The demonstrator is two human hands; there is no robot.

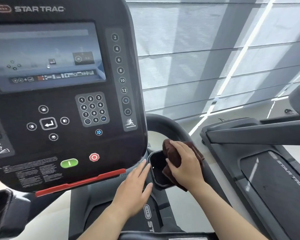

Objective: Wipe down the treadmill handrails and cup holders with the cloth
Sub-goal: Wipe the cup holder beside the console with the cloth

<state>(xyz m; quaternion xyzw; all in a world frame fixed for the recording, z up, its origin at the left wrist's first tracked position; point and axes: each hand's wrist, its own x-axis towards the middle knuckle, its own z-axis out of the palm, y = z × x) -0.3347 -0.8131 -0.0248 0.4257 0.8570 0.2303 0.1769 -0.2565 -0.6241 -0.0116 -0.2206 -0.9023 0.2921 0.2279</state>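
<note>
My right hand (184,164) presses a bunched dark brown cloth (171,153) against the right side of the black cup holder (157,170), just right of the treadmill console. Part of the cloth hangs over the holder's rim and into it. My left hand (133,191) lies flat with fingers apart against the holder's left edge, below the console's lower right corner, and holds nothing. The curved black handrail (164,125) arches up behind the cup holder and runs down under my right forearm. A second cup holder (0,203) shows at the lower left edge.
The Star Trac console (59,94) with its screen, keypad, green start and red stop buttons fills the left half. A neighbouring treadmill (270,170) stands close on the right. Grey window blinds (215,58) hang behind. The treadmill's centre column (148,215) runs below my hands.
</note>
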